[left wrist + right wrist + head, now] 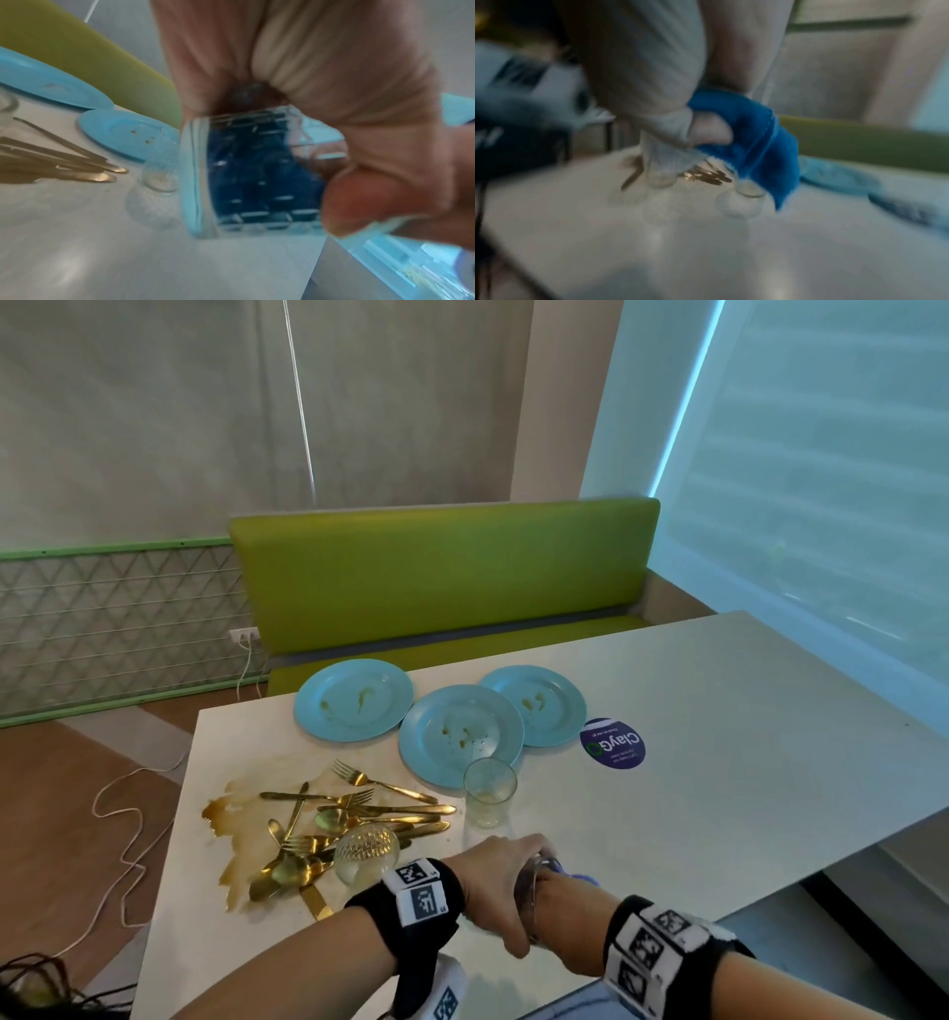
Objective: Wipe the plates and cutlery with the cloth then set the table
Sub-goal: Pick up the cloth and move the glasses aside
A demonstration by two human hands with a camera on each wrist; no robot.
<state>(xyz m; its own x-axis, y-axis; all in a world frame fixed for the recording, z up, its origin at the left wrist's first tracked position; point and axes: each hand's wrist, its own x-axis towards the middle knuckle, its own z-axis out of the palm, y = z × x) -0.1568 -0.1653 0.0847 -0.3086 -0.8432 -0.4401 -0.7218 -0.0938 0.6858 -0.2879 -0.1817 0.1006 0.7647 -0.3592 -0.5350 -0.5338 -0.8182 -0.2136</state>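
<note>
Over the near table edge my left hand (493, 880) grips a clear ribbed glass (252, 172), held on its side. A blue cloth (257, 162) is stuffed inside it. My right hand (557, 906) pinches that cloth (757, 132) at the glass mouth, and a blue corner (583, 879) pokes out. Three stained light-blue plates (354, 698) (459, 734) (536, 703) lie at the far side, overlapping. A heap of gold cutlery (354, 814) sits left of my hands, partly in a brown spill (241, 819).
A plain glass (489, 793) stands in front of the middle plate, and a cut-pattern glass (365, 857) stands against the cutlery. A round purple sticker (612, 743) is on the white table (719, 737). A green bench (441, 577) runs behind. A white cable (118, 814) lies on the floor.
</note>
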